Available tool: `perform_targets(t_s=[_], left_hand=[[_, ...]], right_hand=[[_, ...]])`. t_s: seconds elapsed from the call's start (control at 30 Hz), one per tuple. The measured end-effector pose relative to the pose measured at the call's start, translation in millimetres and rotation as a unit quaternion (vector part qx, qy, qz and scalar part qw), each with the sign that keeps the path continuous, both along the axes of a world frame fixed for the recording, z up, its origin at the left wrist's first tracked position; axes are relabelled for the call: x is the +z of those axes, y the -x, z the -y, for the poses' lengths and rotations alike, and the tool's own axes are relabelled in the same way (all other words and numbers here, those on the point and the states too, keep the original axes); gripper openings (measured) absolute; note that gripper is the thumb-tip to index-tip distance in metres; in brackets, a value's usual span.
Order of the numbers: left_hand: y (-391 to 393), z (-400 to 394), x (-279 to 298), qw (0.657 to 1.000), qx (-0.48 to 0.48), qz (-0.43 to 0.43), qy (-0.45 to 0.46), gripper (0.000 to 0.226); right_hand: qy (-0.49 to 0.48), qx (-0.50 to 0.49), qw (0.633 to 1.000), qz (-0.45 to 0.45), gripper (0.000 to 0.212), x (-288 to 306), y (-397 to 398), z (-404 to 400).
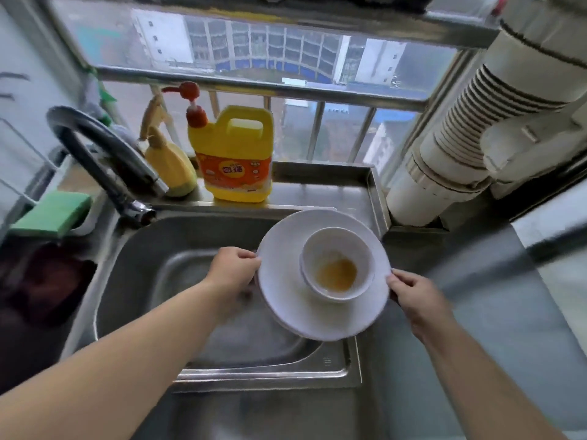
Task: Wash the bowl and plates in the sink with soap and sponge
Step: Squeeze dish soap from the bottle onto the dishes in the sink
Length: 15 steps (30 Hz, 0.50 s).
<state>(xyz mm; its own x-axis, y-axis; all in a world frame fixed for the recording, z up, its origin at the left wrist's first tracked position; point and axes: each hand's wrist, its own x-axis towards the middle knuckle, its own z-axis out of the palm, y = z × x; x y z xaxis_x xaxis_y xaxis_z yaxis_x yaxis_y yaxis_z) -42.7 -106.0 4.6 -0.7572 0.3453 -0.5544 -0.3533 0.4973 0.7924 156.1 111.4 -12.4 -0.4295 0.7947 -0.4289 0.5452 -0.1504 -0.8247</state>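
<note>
A white plate (286,300) hangs over the right side of the steel sink (133,281), with the edge of a second plate showing beneath it. On it stands a white bowl (336,239) with an orange-brown stain at its bottom. My left hand (233,268) grips the plate's left rim. At the right rim, my right hand (413,292) pinches the edge. A yellow dish-soap jug (233,154) with a red pump stands on the ledge behind the sink. At the far left beside the sink lies a green sponge (52,214).
A dark curved faucet (101,160) arches over the sink's left back corner. A yellow spray bottle (166,160) stands next to the jug. White ducting (470,131) fills the right side. A grey counter (508,296) runs right of the sink. Dark items (41,281) lie at left.
</note>
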Motion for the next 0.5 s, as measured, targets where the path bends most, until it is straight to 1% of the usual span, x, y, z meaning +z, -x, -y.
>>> perform_targets(t_s=[0.07,0.13,0.2,0.3,0.33,0.4,0.5], left_hand=[[14.2,29.0,1.3,0.999,0.039,-0.010,0.006,0.010],[27.1,58.1,2.0,0.996,0.080,-0.017,0.016,0.007],[37.6,84.7,-4.5,0.993,0.118,-0.021,0.018,0.008],[49.4,115.2,-23.2,0.986,0.158,-0.013,0.050,0.015],[53.3,121.8,-31.5,0.985,0.162,-0.007,0.063,0.014],[61.5,131.2,-49.5,0.983,0.163,0.004,0.086,0.005],[74.4,137.8,-82.2,0.978,0.153,0.032,0.135,0.025]], right_hand=[[0.010,0.051,0.999,-0.012,0.015,-10.6,30.4,15.0],[0.029,0.094,0.995,-0.016,0.018,-23.9,60.2,32.4],[0.068,0.107,0.992,-0.011,0.020,-36.4,87.1,52.5],[0.107,0.123,0.987,0.015,0.018,-60.8,116.2,78.1],[0.115,0.126,0.985,0.025,0.018,-68.8,122.8,84.6],[0.128,0.123,0.983,0.047,0.018,-83.7,132.2,95.0],[0.136,0.112,0.981,0.085,0.023,-106.9,140.8,105.2]])
